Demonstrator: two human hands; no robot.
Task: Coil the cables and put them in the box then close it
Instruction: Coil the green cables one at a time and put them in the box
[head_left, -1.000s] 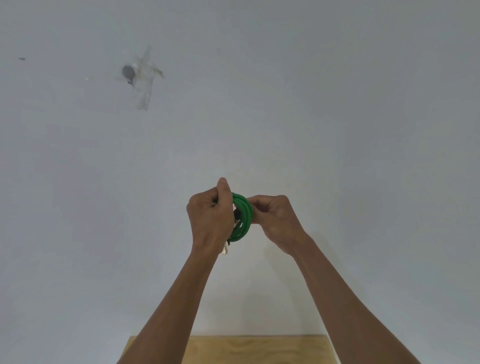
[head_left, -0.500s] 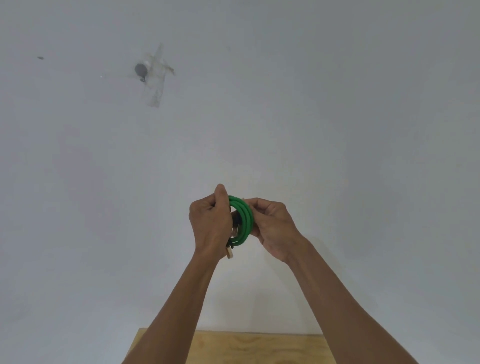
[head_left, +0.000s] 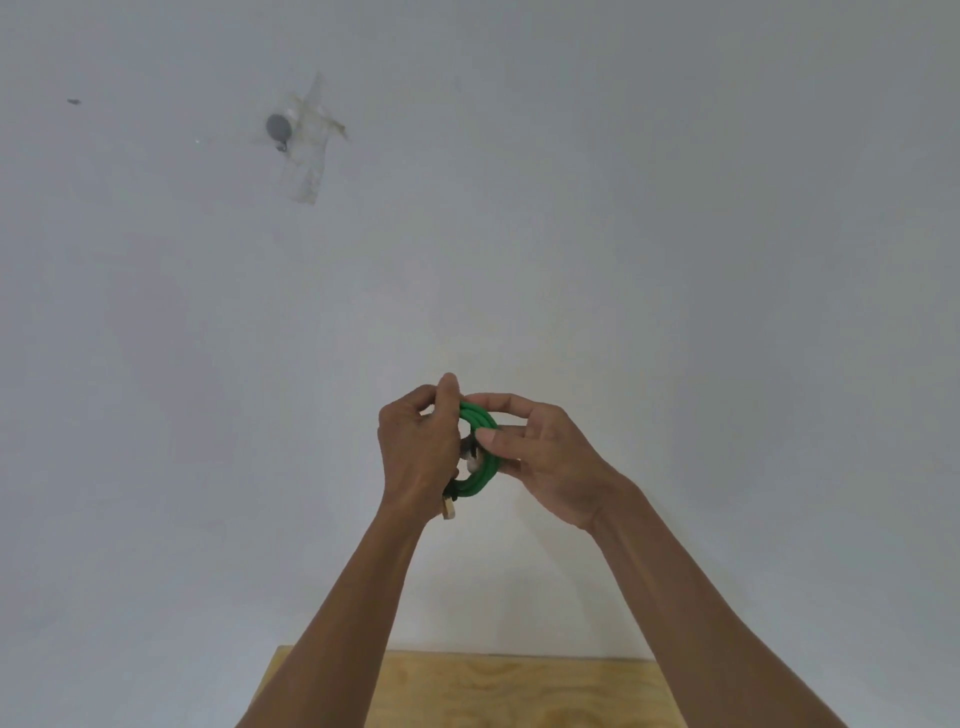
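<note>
Left hand (head_left: 418, 452): I saw it raised before the wall, back toward me, fingers curled around the green cable coil (head_left: 480, 449)
Right hand (head_left: 540, 457): raised alongside, thumb and fingers pinching the coil's right side
Coil: held between both hands, above the wooden table (head_left: 519, 691)

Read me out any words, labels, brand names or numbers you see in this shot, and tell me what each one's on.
None: no readable text in this view.
The green cable, coiled and gripped by the left hand and right hand, shows no print.
The cable's plug end shows no readable mark.
The taped patch on the wall and the wooden tabletop carry no lettering.
</note>
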